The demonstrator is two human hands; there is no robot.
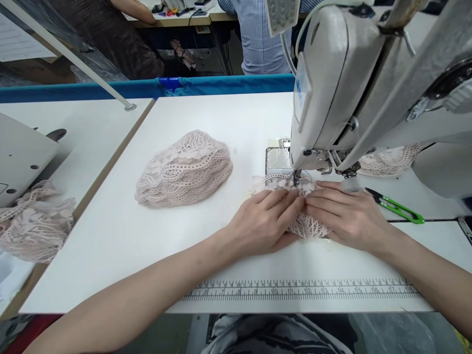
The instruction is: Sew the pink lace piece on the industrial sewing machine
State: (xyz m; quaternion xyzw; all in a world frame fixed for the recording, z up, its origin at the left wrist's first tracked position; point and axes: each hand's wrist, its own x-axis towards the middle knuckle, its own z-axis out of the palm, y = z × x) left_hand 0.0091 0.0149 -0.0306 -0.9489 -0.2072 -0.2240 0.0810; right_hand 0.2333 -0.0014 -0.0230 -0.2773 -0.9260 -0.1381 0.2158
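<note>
A piece of pale pink lace [309, 227] lies under the presser foot [296, 178] of a sewing machine [324, 78]. My left hand [263, 219] rests on the lace from the left, its fingers closed together and their tips just in front of the foot. From the right, my right hand [348, 214] holds the same lace, fingers side by side and nearly touching those of the left. Both hands cover much of the piece, and their thumbs are partly hidden. Thread snips [400, 209] with a green handle lie beside my right hand.
A stack of lace pieces [186, 169] sits on the white table to the left. More lace [391, 160] lies behind the needle area. A printed ruler [295, 290] runs along the front edge. Another bunch of lace [40, 221] is at far left. Two people work beyond the blue-edged divider [236, 83].
</note>
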